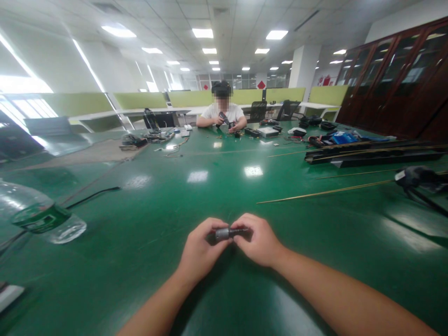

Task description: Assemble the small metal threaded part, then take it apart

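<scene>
Forearms [164, 298] extended over a table [140, 210] as the left hand [199, 249] pinched a cylinder [223, 234] and the right hand [261, 241] its thin shaft [239, 231], a bottle [42, 217] left of the grip and a co-worker [227, 112] beyond.

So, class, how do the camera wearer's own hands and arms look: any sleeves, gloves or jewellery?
The left hand and right hand are ungloved. The left forearm and right forearm show no sleeve, watch or bracelet. No rings show, though some fingers are hidden.
</scene>
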{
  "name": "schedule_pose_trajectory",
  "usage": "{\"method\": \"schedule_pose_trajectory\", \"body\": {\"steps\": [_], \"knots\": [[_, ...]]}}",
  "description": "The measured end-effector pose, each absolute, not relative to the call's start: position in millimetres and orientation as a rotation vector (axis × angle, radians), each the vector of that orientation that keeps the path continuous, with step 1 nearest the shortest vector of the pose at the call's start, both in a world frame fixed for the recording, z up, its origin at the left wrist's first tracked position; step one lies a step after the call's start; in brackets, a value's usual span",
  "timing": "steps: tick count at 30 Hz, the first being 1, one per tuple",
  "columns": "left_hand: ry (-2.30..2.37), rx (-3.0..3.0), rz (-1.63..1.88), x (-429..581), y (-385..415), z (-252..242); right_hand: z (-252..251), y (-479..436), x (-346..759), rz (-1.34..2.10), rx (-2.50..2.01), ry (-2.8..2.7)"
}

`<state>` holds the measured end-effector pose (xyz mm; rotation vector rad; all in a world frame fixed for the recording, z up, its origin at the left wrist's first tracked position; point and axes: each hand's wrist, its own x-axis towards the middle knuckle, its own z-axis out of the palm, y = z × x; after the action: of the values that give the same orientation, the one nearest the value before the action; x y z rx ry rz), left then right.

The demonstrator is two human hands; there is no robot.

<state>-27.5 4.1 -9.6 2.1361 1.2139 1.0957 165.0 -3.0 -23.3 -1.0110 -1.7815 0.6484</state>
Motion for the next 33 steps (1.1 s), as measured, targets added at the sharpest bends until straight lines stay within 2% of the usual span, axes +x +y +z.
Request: {"method": "schedule_pose_trajectory", "body": {"steps": [33], "knots": [[1.299, 2.082, 1.100, -29.9, 9.5, -11.2, -24.1, 4.1, 169.3, 0.693, -1.148, -1.744]]}}
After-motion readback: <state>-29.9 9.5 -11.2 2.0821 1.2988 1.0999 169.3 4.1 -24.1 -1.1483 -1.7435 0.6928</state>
